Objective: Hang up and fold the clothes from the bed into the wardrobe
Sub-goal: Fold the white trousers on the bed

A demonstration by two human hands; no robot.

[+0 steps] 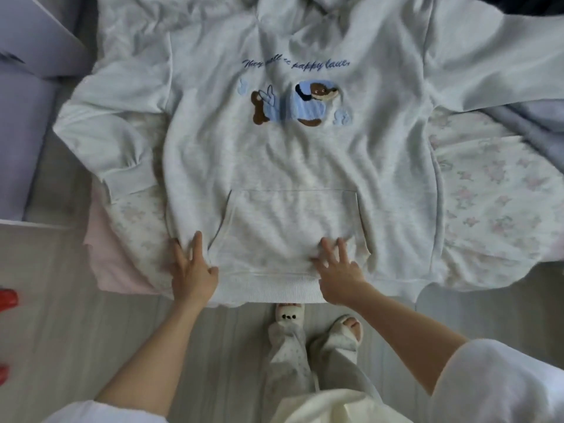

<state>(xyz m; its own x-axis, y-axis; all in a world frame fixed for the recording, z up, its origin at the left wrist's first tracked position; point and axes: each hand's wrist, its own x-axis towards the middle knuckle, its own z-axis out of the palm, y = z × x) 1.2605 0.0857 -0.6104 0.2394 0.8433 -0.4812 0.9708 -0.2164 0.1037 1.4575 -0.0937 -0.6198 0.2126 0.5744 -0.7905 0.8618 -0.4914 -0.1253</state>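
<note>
A light grey hoodie (290,160) lies front up and spread flat on the bed, with a brown dog picture, blue script and a front pocket. Its sleeves stretch out to both sides and its ribbed hem hangs at the bed's near edge. My left hand (191,271) lies flat on the hem's left part, fingers straight and spread. My right hand (337,270) presses flat on the pocket's lower edge, fingers spread. Neither hand grips the cloth.
The bed has a pale floral cover (494,209) with a pink edge (106,264) at the left. A white furniture panel (39,35) stands at the top left. Grey bedding (518,117) is bunched at the right. My slippered feet (317,328) stand on the pale wood floor (61,331).
</note>
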